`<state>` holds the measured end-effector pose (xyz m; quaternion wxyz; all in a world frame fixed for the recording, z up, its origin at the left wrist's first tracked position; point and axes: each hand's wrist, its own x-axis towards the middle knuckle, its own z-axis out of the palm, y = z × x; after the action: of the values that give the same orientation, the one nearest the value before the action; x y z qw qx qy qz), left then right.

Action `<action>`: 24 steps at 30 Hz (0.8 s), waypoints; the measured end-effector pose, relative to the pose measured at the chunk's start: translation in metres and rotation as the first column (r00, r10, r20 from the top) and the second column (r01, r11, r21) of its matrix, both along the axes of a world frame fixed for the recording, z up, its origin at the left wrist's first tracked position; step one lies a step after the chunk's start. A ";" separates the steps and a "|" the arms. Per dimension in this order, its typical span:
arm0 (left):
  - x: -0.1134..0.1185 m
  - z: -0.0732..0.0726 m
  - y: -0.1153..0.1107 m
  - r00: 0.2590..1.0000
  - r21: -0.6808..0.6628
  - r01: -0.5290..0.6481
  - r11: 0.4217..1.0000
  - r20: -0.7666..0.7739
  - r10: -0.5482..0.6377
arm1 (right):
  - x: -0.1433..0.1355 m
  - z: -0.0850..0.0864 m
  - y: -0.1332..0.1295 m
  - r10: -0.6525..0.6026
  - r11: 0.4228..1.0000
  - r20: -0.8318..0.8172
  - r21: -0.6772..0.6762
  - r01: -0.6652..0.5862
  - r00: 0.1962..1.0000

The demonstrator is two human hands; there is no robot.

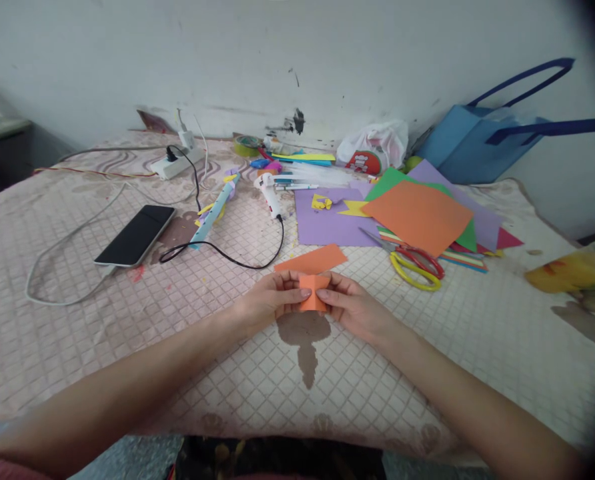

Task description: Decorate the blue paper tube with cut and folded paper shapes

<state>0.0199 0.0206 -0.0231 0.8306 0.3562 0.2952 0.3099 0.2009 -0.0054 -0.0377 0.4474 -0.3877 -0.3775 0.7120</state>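
Between my two hands is a small piece of orange paper (313, 291) with a crease down its middle. My left hand (276, 293) pinches its left side, thumb in front and fingers behind. On the opposite side my right hand (350, 301) grips it the same way, the two thumbs a little apart. Just beyond my fingers an orange paper strip (315, 257) lies flat on the table. Scissors with red and yellow handles (415, 267) rest to the right of my right hand.
Coloured paper sheets (417, 210) are piled at the right, near a blue bag (477, 143). A white glue gun (270, 193) trails a black cord leftward. At the left lie a phone (136, 235) on a cable, a decorated blue strip (215, 210) and a power strip (177, 163).
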 end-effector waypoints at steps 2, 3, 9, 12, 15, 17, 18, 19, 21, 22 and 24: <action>0.000 -0.001 0.000 1.000 0.007 0.003 1.000 -0.001 -0.003 | 0.000 0.000 0.000 0.005 1.000 0.006 -0.001 -0.005 1.000; 0.000 -0.001 0.000 1.000 0.007 0.004 1.000 -0.002 -0.004 | 0.000 0.000 0.000 0.009 1.000 0.002 -0.001 -0.009 1.000; 0.001 0.000 -0.001 0.999 -0.004 0.008 1.000 -0.037 -0.009 | -0.001 0.000 0.000 0.027 1.000 -0.011 0.014 -0.027 1.000; 0.001 0.001 -0.001 0.999 -0.013 0.007 1.000 -0.033 -0.007 | -0.001 0.000 0.000 0.035 0.999 0.005 0.016 -0.035 0.999; 0.000 0.000 -0.001 1.000 -0.009 -0.006 1.000 -0.005 0.006 | -0.001 0.001 0.000 0.032 0.999 0.008 0.012 -0.032 0.999; 0.000 -0.001 0.000 1.000 -0.003 -0.010 1.000 0.004 0.010 | -0.001 0.002 0.000 0.017 1.000 0.003 0.016 -0.017 1.000; 0.000 -0.002 0.001 1.000 0.000 -0.010 1.000 0.004 0.010 | -0.001 0.002 0.000 0.014 1.000 0.002 0.021 -0.014 1.000; -0.001 -0.003 0.001 1.000 0.004 -0.008 1.000 0.004 0.008 | -0.001 0.003 0.000 0.013 0.999 0.001 0.029 -0.013 1.000; -0.001 -0.004 0.002 1.000 0.009 -0.003 1.000 0.001 0.003 | -0.001 0.003 -0.001 0.018 0.999 0.007 0.047 -0.019 1.000; -0.001 -0.005 0.002 1.000 0.010 0.000 1.000 0.003 0.000 | -0.001 0.004 -0.001 0.020 0.998 0.020 0.055 -0.021 1.000; -0.001 -0.006 0.001 1.000 0.011 -0.005 1.000 0.008 0.005 | -0.001 0.005 -0.002 0.010 0.997 0.058 0.078 -0.014 0.998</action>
<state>0.0190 0.0221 -0.0290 0.8291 0.3588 0.2909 0.3149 0.1995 -0.0074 -0.0332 0.4468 -0.3881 -0.4200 0.6880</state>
